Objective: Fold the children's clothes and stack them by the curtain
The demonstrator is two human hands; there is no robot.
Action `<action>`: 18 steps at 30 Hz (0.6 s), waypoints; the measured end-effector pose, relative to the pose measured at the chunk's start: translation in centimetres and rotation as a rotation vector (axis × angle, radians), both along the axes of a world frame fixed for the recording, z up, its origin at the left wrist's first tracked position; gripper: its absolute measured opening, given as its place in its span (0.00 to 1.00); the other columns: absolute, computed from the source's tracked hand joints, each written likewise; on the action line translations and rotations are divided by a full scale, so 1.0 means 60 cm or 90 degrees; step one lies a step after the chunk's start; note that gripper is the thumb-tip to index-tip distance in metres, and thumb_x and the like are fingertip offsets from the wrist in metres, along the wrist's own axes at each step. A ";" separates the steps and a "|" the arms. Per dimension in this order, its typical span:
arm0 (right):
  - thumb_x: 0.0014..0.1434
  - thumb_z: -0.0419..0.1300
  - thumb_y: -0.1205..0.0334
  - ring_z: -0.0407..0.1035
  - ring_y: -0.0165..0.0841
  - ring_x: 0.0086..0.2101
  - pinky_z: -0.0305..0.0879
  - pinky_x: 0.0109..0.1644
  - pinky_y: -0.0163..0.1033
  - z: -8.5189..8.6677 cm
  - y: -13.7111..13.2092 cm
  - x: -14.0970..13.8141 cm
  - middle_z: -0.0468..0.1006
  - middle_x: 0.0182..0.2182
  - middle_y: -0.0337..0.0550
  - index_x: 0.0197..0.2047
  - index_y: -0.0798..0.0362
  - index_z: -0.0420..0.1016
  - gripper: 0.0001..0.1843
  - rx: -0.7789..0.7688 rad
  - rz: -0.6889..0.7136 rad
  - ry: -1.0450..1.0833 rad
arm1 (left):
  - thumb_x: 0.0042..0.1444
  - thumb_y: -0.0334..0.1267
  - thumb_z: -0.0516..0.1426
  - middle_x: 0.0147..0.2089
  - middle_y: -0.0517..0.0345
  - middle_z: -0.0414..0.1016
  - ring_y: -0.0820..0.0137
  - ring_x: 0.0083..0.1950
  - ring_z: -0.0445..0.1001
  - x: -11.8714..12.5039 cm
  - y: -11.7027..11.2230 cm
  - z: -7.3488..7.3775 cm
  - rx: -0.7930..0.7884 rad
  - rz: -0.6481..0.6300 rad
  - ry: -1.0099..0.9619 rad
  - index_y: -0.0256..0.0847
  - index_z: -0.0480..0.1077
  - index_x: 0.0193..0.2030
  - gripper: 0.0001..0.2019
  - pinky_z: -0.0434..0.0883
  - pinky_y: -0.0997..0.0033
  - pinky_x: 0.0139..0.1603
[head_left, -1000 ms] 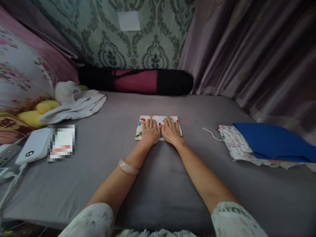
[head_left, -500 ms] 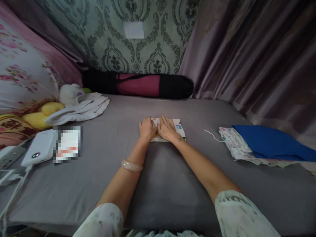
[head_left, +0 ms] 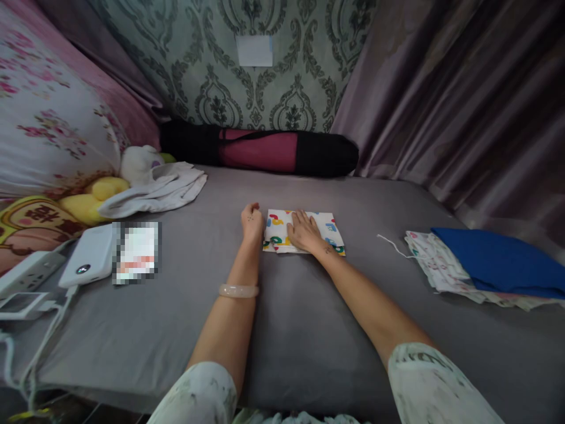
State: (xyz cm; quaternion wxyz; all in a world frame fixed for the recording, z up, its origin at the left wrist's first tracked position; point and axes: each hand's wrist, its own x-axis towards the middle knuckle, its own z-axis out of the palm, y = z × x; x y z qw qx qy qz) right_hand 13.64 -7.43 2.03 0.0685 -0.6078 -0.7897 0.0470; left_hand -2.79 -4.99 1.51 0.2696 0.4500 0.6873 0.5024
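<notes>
A small folded white cloth with coloured shapes (head_left: 326, 227) lies in the middle of a grey bed sheet (head_left: 282, 306). My right hand (head_left: 303, 231) rests flat on its left half, fingers spread. My left hand (head_left: 251, 220) sits just left of the cloth's edge, fingers curled in, resting on the sheet with nothing visible in it. A pale bangle (head_left: 239, 290) circles my left wrist.
A blue cloth (head_left: 498, 262) lies on printed white fabric (head_left: 435, 265) at the right, with a loose white string (head_left: 391, 244) beside it. A rolled black and maroon bag (head_left: 260, 150) lies along the wall. White garments (head_left: 156, 188), plush toys (head_left: 95, 197), a power bank (head_left: 88, 262) and cables lie at the left.
Both hands were pressed flat side by side on the cloth. Now my left hand has slid off its left edge and curled, while my right hand stays on it. The view has shifted.
</notes>
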 end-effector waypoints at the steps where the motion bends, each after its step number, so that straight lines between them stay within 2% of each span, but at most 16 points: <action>1: 0.67 0.40 0.57 0.43 0.44 0.66 0.39 0.67 0.53 0.004 0.001 -0.003 0.53 0.67 0.56 0.67 0.65 0.54 0.31 -0.002 -0.003 -0.004 | 0.51 0.29 0.44 0.53 0.46 0.75 0.64 0.57 0.72 -0.002 0.001 -0.001 0.005 0.008 -0.015 0.35 0.71 0.53 0.25 0.68 0.64 0.58; 5: 0.67 0.40 0.59 0.44 0.44 0.66 0.36 0.67 0.55 0.020 0.000 -0.040 0.56 0.66 0.58 0.65 0.65 0.58 0.29 0.040 0.001 0.010 | 0.51 0.30 0.44 0.52 0.46 0.76 0.63 0.56 0.72 -0.007 0.003 -0.001 0.018 0.024 -0.059 0.35 0.71 0.53 0.25 0.68 0.62 0.58; 8: 0.68 0.38 0.58 0.43 0.42 0.66 0.35 0.68 0.52 0.022 -0.005 -0.077 0.54 0.67 0.55 0.66 0.65 0.55 0.29 0.064 0.044 0.039 | 0.51 0.29 0.44 0.52 0.44 0.75 0.65 0.56 0.72 -0.007 0.003 0.001 0.018 0.017 -0.064 0.31 0.70 0.53 0.25 0.68 0.66 0.58; 10: 0.68 0.37 0.57 0.42 0.41 0.67 0.36 0.68 0.52 0.016 -0.008 -0.095 0.52 0.68 0.54 0.68 0.64 0.53 0.30 0.036 0.059 0.042 | 0.51 0.29 0.43 0.53 0.43 0.75 0.65 0.56 0.73 -0.005 0.004 0.002 0.014 0.007 -0.066 0.30 0.69 0.53 0.24 0.68 0.67 0.58; 14: 0.68 0.37 0.56 0.42 0.42 0.67 0.36 0.68 0.54 0.003 -0.008 -0.106 0.50 0.68 0.53 0.69 0.63 0.51 0.31 -0.021 0.066 0.036 | 0.52 0.28 0.43 0.53 0.44 0.75 0.65 0.55 0.73 -0.005 0.005 -0.001 0.005 0.005 -0.067 0.32 0.70 0.53 0.24 0.68 0.66 0.58; 18: 0.67 0.38 0.56 0.42 0.42 0.67 0.36 0.68 0.54 -0.001 -0.007 -0.104 0.50 0.68 0.53 0.69 0.63 0.52 0.31 -0.017 0.066 0.029 | 0.51 0.28 0.44 0.52 0.42 0.75 0.64 0.56 0.72 -0.003 0.004 -0.002 0.012 0.000 -0.039 0.31 0.70 0.53 0.25 0.68 0.65 0.58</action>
